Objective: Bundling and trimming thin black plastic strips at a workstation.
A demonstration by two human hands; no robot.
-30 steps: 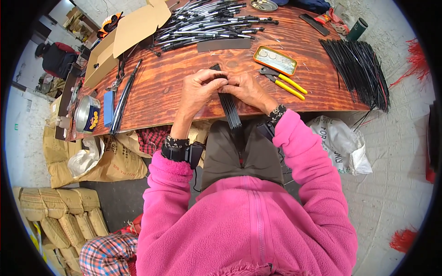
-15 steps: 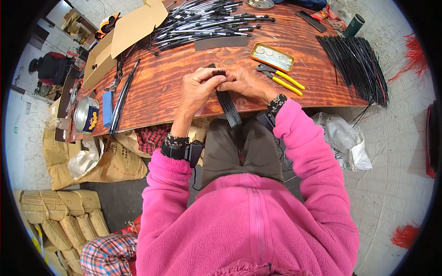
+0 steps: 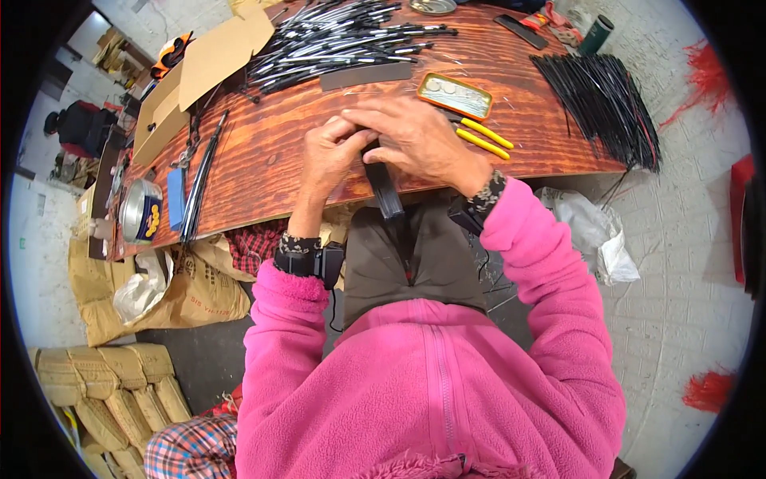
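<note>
A narrow bundle of thin black rods (image 3: 385, 195) slants from the table's front edge down over my lap. Round its upper part my left hand (image 3: 329, 158) is closed, thumb toward the rods. My right hand (image 3: 419, 144) arches over the bundle's upper end with its fingers stretched out toward my left hand. Its thumb lies against the rods, and the fingertips are slightly blurred. The upper end of the bundle is hidden by my hands. Just beyond my right hand are yellow-handled pliers (image 3: 485, 140), their jaws partly covered by it.
An open tin (image 3: 455, 96) holds pale discs and thin pieces. Black-and-silver rods (image 3: 335, 44) pile up at the back, behind a grey strip (image 3: 365, 76). Long black rods (image 3: 598, 108) lie at the right. A cardboard box (image 3: 163, 112), round can (image 3: 142, 209) and blue block (image 3: 176, 198) stand left.
My right hand has gone from pinching at the bundle's top to lying over it with stretched fingers. My left hand still holds the rods. The whole view has shifted slightly.
</note>
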